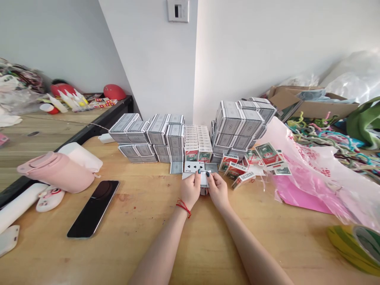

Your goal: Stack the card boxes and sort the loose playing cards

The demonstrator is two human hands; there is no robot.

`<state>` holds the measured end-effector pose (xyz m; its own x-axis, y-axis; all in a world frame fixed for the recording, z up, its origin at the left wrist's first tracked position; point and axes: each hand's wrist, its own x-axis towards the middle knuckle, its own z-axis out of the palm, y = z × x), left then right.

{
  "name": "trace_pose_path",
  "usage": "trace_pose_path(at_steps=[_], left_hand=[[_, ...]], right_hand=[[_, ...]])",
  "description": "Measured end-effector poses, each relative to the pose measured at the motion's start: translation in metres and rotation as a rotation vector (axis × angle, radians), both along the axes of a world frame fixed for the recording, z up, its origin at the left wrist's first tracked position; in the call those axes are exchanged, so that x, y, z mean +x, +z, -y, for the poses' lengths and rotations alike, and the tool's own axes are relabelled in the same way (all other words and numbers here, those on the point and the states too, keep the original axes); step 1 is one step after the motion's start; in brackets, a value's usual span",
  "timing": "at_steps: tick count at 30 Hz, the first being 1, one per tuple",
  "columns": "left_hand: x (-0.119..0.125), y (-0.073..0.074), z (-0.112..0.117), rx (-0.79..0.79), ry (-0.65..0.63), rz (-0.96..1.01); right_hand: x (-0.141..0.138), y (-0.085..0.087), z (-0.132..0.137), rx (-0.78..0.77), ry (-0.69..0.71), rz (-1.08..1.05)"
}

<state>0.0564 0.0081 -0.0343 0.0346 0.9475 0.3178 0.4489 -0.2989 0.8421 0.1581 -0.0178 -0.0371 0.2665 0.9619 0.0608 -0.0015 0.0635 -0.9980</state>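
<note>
My left hand (190, 190) and my right hand (218, 191) meet near the middle of the table, both closed on a small white card box (204, 180) with a patterned edge. Both thumbs press on its top; the fingers beneath are mostly hidden. Just beyond them a playing card (194, 166) with black spades lies face up. Face-down cards (176, 168) with grey patterned backs lie to its left. To the right of my right hand sit several loose red and green card packs (236, 170). Two rows of packs (198, 143) stand behind the cards.
Tall stacks of grey patterned boxes rise at left (133, 132) and right (239, 124). A black phone (93, 209), a pink tumbler (59, 172) and a white mouse (50, 198) lie left. Pink plastic (308, 170) and yellow-green tape (353, 247) occupy the right.
</note>
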Motion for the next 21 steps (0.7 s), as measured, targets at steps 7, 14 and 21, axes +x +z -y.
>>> trace_pose_path(at_steps=[7,14,21], left_hand=[[-0.001,0.0008,0.0009,0.008,-0.001,0.052],[-0.0019,0.0045,-0.0011,0.073,-0.101,0.024],[-0.0017,0.0,-0.002,0.091,-0.112,0.0]], right_hand=[[-0.0001,-0.0036,-0.0016,0.087,0.024,0.084],[0.0037,-0.0029,0.0004,0.004,0.038,0.189],[0.0055,-0.0086,-0.0049,0.076,-0.059,0.243]])
